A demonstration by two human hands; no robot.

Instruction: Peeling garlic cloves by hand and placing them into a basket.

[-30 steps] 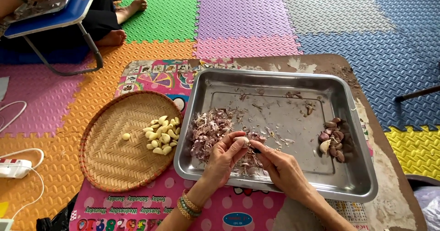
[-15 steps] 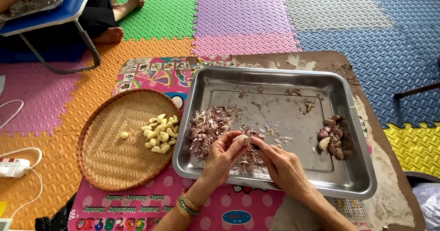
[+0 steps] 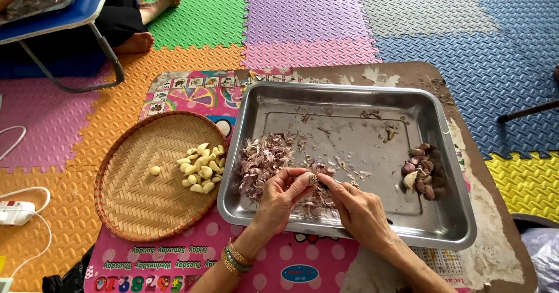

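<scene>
Our left hand (image 3: 283, 195) pinches 1 garlic clove (image 3: 305, 179) over the metal tray (image 3: 349, 98), and our right hand (image 3: 356, 208) closes its fingertips on the same clove from the other side. Purple skins (image 3: 263, 159) lie heaped just under the hands. Unpeeled cloves (image 3: 424, 168) sit at the tray's right edge; peeled cloves (image 3: 201, 168) lie in the woven basket (image 3: 134, 200) beside it on the counter (image 3: 495, 240).

The floor (image 3: 303, 13) is covered in interlocking foam mats: green, purple, grey and blue beyond the low brown bench (image 3: 402, 75), orange and pink to its left, yellow to its right. A blue folding table (image 3: 64, 13) stands beyond the bench's left corner. Daylight is even.
</scene>
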